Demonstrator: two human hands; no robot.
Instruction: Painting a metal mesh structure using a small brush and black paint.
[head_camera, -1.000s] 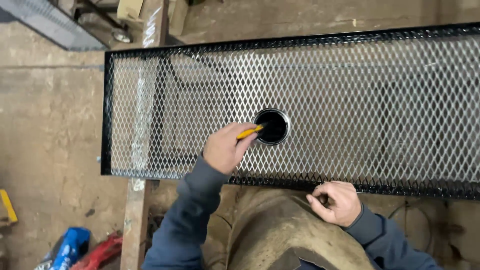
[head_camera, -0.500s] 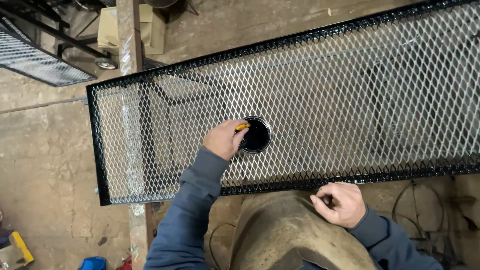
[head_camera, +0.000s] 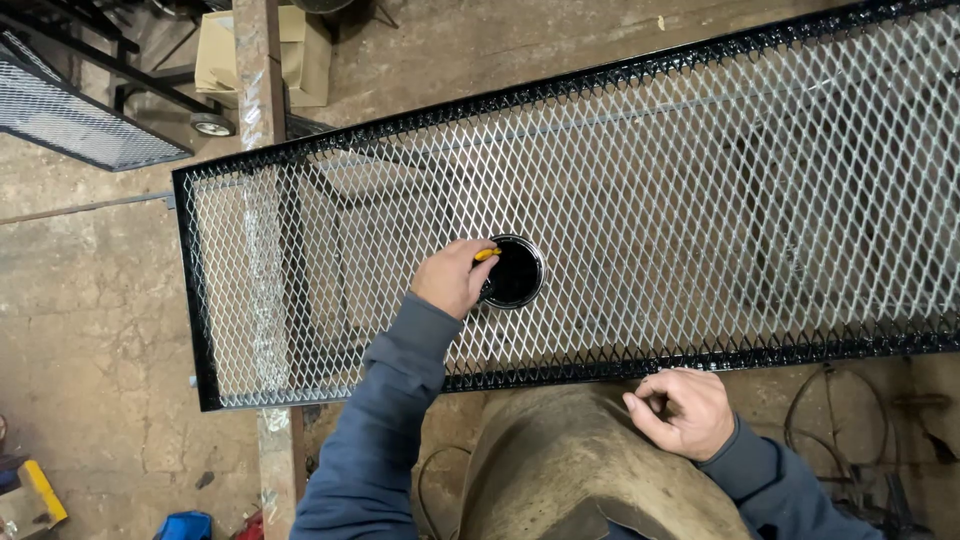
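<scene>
Long black-framed mesh panel laid flat over concrete floor, round paint can on mesh

Concrete floor, stained. Cardboard box at top left beside a small caster wheel. Second mesh panel in the far left corner. Blue object at bottom edge.

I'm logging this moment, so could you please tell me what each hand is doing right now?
Left hand: closed on a yellow-handled brush at the paint can.
Right hand: loosely curled, holding nothing visible.
</scene>
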